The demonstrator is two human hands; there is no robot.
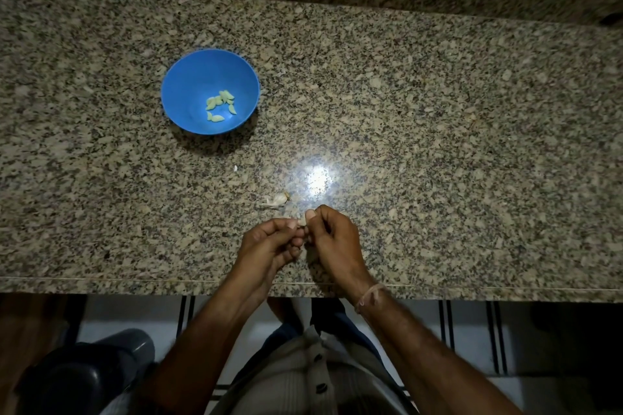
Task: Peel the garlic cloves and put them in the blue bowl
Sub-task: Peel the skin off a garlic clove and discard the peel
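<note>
Looking down, we see both our hands brought together above the near part of the speckled granite table (438, 118). Our left hand (269, 244) has its fingers curled, and its thumb and fingertips pinch a small pale garlic clove (302, 221). Our right hand (333, 239) is curled as well, its thumb and forefinger pinching the same clove from the other side. The fingertips hide most of the clove, so we cannot tell how much skin covers it.

Just beyond our hands a pale papery piece of garlic (277, 200) lies on the table; we cannot tell whether it is loose skin or a whole clove. A tiny white scrap (235, 168) lies farther back and to the left. A bright glare spot (317, 178) shines on the stone beside the papery piece.

The blue bowl (188, 77) stands farther back on the left, well apart from our hands, with a small cluster of peeled cloves (220, 104) lying in its bottom. A thin thread band (371, 295) circles our right wrist.
</note>
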